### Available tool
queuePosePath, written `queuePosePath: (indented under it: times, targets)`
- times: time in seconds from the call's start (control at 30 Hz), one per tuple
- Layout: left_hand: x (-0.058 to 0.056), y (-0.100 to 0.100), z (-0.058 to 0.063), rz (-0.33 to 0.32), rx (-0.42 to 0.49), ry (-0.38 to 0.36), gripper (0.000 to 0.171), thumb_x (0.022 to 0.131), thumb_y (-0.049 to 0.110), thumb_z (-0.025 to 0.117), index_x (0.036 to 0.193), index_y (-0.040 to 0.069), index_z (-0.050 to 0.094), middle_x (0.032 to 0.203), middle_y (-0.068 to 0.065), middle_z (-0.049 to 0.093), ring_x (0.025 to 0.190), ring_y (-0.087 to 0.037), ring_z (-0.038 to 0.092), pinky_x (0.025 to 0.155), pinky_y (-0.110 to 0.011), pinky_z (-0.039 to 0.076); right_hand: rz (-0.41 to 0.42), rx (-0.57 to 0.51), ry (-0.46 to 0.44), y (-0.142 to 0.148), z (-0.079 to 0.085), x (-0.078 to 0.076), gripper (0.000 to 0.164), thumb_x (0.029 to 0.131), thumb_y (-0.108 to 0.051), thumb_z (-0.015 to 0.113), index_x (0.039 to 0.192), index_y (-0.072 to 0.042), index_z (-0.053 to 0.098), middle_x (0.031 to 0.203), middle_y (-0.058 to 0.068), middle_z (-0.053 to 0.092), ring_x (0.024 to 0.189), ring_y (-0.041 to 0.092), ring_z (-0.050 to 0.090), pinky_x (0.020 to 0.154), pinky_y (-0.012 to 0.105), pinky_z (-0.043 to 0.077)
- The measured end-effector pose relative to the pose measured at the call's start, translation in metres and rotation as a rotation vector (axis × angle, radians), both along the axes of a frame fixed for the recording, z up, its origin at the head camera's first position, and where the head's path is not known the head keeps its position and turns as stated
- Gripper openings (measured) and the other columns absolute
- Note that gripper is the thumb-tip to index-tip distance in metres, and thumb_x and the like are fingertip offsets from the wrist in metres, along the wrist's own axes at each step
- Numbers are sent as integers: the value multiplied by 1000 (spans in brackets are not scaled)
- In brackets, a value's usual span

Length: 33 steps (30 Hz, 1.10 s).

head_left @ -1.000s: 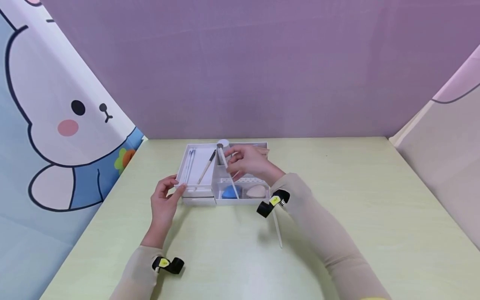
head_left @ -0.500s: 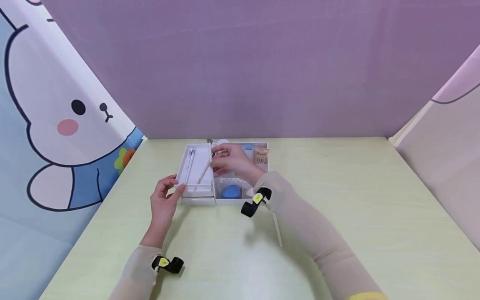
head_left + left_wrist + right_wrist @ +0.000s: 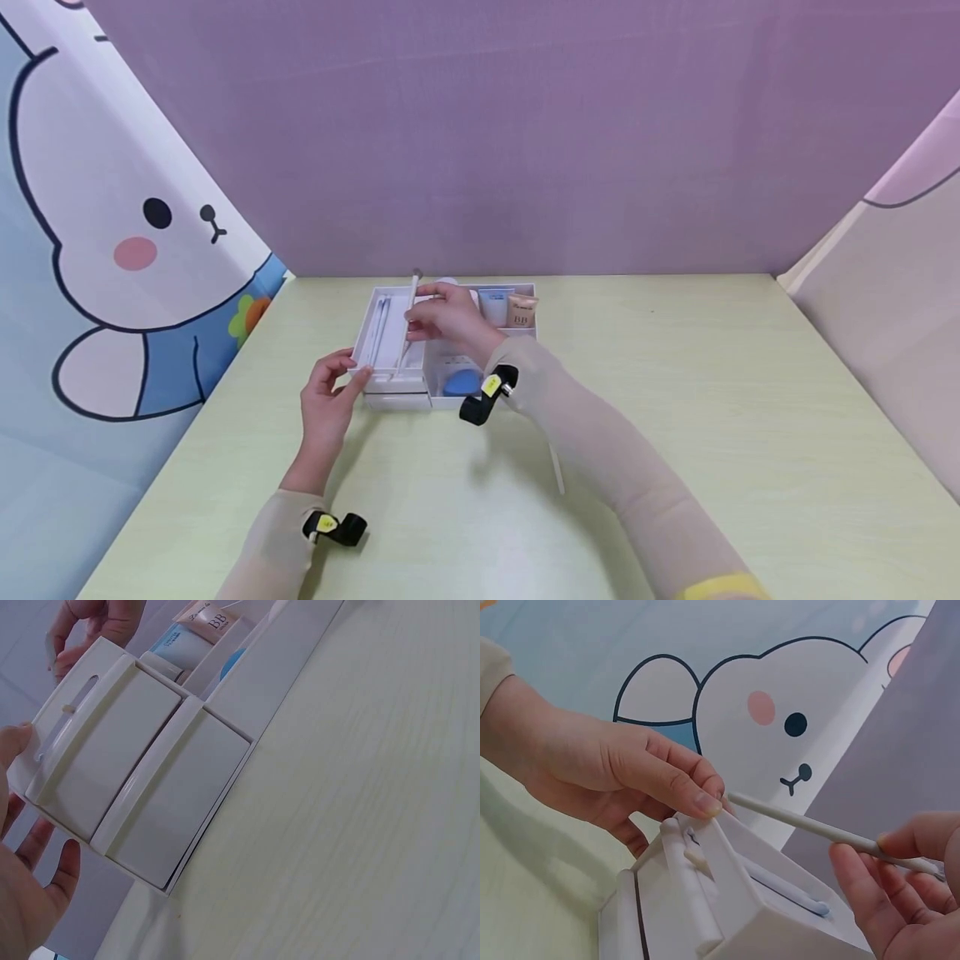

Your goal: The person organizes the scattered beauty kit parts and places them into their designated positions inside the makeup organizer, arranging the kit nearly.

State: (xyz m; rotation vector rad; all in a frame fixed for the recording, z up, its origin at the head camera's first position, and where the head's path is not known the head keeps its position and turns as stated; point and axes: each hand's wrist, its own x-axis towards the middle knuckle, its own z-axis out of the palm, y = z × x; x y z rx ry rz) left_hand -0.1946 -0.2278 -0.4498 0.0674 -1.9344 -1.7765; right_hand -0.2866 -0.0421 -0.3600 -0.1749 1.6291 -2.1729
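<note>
A white makeup organizer (image 3: 397,387) with drawers stands at the back of the table. My left hand (image 3: 330,408) grips its front left corner, thumb at the top edge and fingers along the side. Between thumb and fingers my right hand (image 3: 450,317) pinches a makeup brush (image 3: 802,823) with a pale handle. Its dark bristles point up and away, and the handle slants down over the organizer's top tray (image 3: 392,321). Slim brushes (image 3: 380,329) lie along the left of that tray. Some of the tray's right side is hidden by the right hand.
The organizer's right half holds a blue and white tube (image 3: 495,307), a BB cream tube (image 3: 522,310) and a blue makeup sponge (image 3: 461,382). A thin white stick (image 3: 557,471) lies on the table (image 3: 712,417), partly under the right forearm. A purple backdrop (image 3: 525,150) rises behind.
My right hand has carried the brush left, from above the right compartments to over the top tray, uncovering the tubes. The left hand keeps its grip on the corner.
</note>
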Motion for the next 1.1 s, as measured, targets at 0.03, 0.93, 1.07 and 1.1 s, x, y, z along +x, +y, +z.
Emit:
queuePosePath:
  times: [0.03,0.93,1.07,1.1]
  targets:
    - [0,0,0,0,-2,0,23,89,-3,70,103,-12,54,120,0,61,101,-9,57,73,-16,47,-11,-2,-5,-1,0,0,53,88,12,61,139,8,44,82,12,63,63,16,64,58,27,57]
    - [0,-1,0,-1,-2,-16,25,90,-2,71,105,-12,54,119,2,61,102,-9,56,73,-15,47,-145,212,76,-29,-2,-6,46,81,13,73,124,6,58,79,18,71,59,20,66,60,34,59]
    - [0,-1,0,-4,-9,-29,25,90,-1,70,106,-11,54,122,0,61,103,-9,56,75,-15,47,-109,248,84,-27,-1,-7,45,82,12,72,125,5,59,82,20,71,60,21,66,61,34,59]
    - [0,-1,0,-4,-10,-30,25,91,-1,70,106,-11,54,122,-1,61,103,-9,56,75,-16,47,-100,246,86,-27,-1,-7,46,83,12,72,126,5,58,83,20,71,60,20,66,61,34,59]
